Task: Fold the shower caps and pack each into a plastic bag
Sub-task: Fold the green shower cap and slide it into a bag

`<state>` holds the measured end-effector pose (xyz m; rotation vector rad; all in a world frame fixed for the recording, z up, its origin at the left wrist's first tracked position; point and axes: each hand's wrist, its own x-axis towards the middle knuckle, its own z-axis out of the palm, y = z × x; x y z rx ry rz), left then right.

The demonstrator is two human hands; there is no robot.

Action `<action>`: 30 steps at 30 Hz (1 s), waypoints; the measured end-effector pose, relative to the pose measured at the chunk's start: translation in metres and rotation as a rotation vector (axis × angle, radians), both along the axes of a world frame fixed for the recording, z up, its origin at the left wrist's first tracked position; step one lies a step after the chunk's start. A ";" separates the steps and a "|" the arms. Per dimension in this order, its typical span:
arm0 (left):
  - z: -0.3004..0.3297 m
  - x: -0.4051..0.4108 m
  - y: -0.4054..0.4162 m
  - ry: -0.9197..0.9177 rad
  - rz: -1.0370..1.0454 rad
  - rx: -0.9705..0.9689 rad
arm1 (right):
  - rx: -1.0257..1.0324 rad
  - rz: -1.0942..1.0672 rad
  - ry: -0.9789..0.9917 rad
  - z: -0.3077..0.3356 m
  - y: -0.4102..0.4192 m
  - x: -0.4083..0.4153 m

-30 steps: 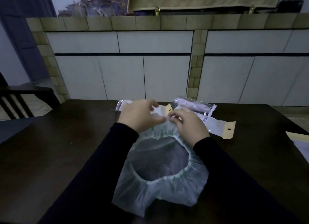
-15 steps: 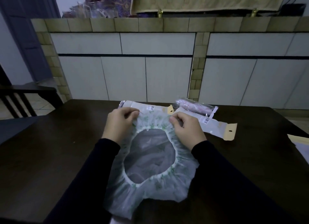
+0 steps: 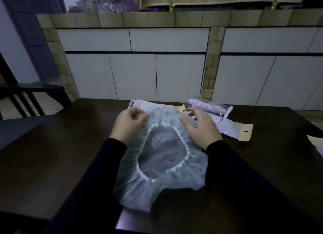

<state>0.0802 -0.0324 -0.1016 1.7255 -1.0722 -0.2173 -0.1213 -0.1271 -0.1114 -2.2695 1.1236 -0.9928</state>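
- While spread flat on dark wooden table [image 3: 52, 155], opening upward: translucent white shower cap with green leaf print and gathered elastic rim [image 3: 157, 186], far edge lifted by both hands.
- Left hand [image 3: 129, 125]: fingers curled, thumb and fingertips pinching far-left rim of cap.
- Right hand [image 3: 199, 127]: thumb hooked over far-right rim, fingers loosely curled beyond cap edge; cap gripped between thumb and fingers, exact finger contact hidden behind film.
- Both forearms in black long sleeves [image 3: 244, 172].
- Flat clear plastic bag with cream card header [image 3: 148, 104]: just behind cap, partly covered by it; punched hang hole at right end.
- Second flat plastic bag with tan header and hang hole [image 3: 239, 130]: right of right hand; white barcode sticker, print too small to read.
- Rolled pink shower cap in clear packet [image 3: 208, 105]: resting behind second bag, near table's far edge.
- Backdrop: white tiled counter front with beige tile trim [image 3: 157, 73].
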 end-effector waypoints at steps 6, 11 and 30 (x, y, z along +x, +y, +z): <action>0.017 0.011 0.030 0.114 0.095 -0.060 | -0.200 0.010 0.118 0.034 0.031 0.015; 0.017 0.007 0.057 0.293 0.147 -0.161 | -0.056 -0.046 0.516 0.034 0.064 0.034; 0.018 -0.017 0.073 -0.869 -0.088 0.476 | -0.645 0.315 0.800 0.036 0.065 0.065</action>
